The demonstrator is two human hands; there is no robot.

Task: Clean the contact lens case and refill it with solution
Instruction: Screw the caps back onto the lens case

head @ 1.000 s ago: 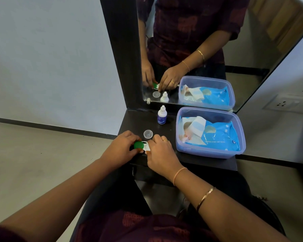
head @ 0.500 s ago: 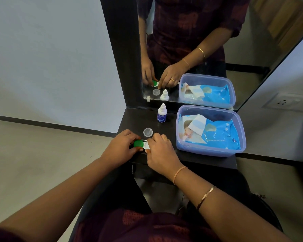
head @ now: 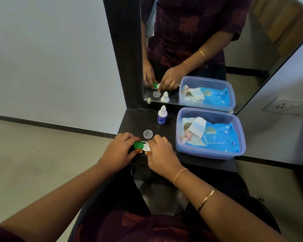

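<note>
A white contact lens case (head: 145,146) lies near the front edge of the dark shelf (head: 133,123). Its left well wears a green cap (head: 138,145); the right well is uncovered. My left hand (head: 119,151) pinches the green cap. My right hand (head: 160,152) holds the case's right end, and its fingers hide part of the open well. A clear round cap (head: 148,134) lies loose just behind the case. The small white solution bottle (head: 162,115) with a blue label stands upright further back, near the mirror.
A translucent blue plastic tub (head: 241,137) holding a blue pack of wet wipes (head: 217,135) takes up the shelf's right half. A mirror (head: 252,49) with a dark frame rises behind. A wall socket (head: 281,106) sits at the right.
Both hands stay on the case. The fingers have shifted slightly, and more of the white case shows between the hands.
</note>
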